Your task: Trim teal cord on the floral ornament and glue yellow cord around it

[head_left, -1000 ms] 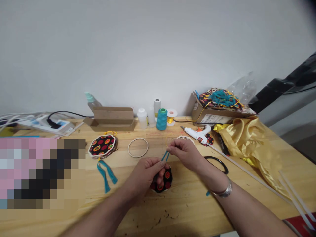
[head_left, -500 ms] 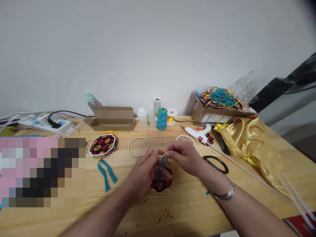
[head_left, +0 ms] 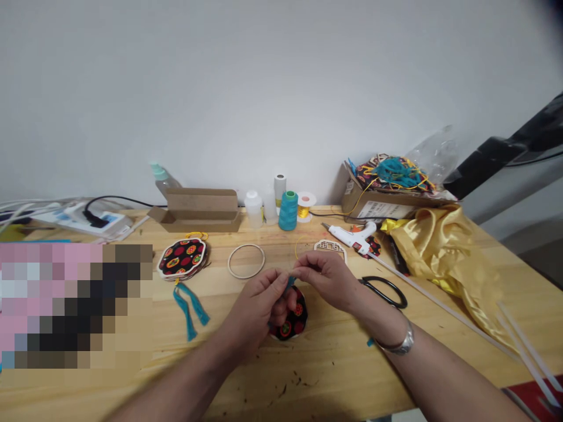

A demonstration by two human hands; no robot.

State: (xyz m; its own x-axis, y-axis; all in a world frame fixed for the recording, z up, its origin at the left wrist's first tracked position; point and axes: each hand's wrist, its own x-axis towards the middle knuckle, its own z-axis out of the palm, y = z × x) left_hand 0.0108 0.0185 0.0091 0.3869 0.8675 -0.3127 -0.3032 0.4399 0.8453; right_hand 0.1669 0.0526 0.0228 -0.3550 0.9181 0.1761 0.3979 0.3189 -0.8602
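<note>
Fingertips of my left hand [head_left: 266,296] and my right hand [head_left: 329,280] meet in a pinch over the middle of the table. Between them a bit of teal thread [head_left: 291,282] shows; most of it is hidden by the left fingers, which are curled around it. Just below lies a black fabric-covered piece [head_left: 295,325] with red and orange floral dots, partly covered by my left hand. A similar stack of patterned pieces [head_left: 182,259] with teal tassels [head_left: 192,309] rests to the left. Beyond my right hand is a pale wooden lattice piece [head_left: 331,248].
A wooden ring [head_left: 246,261], teal thread spool [head_left: 288,212], yellow cord spool [head_left: 304,211] and open cardboard box [head_left: 202,220] are at the back. To the right are a white glue gun [head_left: 352,237], black-handled scissors [head_left: 385,292], gold satin cloth [head_left: 448,252] and a filled carton [head_left: 373,208].
The teal strands that hung as a loop below my fingers are now gathered up in my left hand, whose fingers have curled in. My right hand has shifted slightly left.
</note>
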